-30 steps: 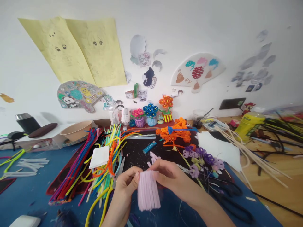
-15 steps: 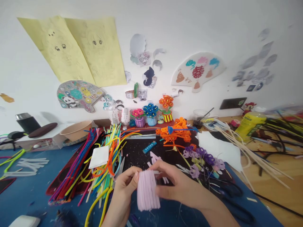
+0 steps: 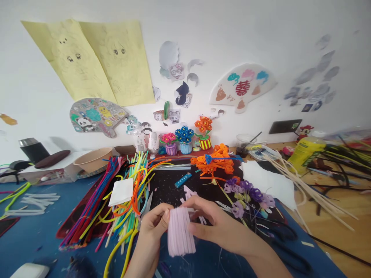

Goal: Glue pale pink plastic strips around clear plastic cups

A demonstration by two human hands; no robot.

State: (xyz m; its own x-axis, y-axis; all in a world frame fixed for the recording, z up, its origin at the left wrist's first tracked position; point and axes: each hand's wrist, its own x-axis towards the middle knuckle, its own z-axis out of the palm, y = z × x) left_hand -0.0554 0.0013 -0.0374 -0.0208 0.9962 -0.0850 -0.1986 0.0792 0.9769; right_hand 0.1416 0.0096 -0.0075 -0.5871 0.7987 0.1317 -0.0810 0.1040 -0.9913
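Observation:
Between my two hands is a pale lilac panel of pipe cleaners (image 3: 181, 233), its strips lined up side by side and upright. My left hand (image 3: 155, 226) pinches its upper left edge between thumb and fingers. On the other side, my right hand (image 3: 213, 224) has its thumb against the right edge and its fingers curved over the top right corner. Short lilac pipe cleaner pieces (image 3: 189, 192) lie on the dark mat just behind my hands. The back of the panel is hidden.
Left of my hands lies a heap of coloured pipe cleaners (image 3: 136, 193), with a white paper square (image 3: 121, 192) on top. A blue lighter (image 3: 183, 180) rests on the mat. Purple flowers (image 3: 246, 191), orange flowers (image 3: 216, 160) and black scissors (image 3: 281, 231) are to the right.
The lilac panel has shifted very slightly upward and left in my hands. My right thumb has moved a little up along its edge.

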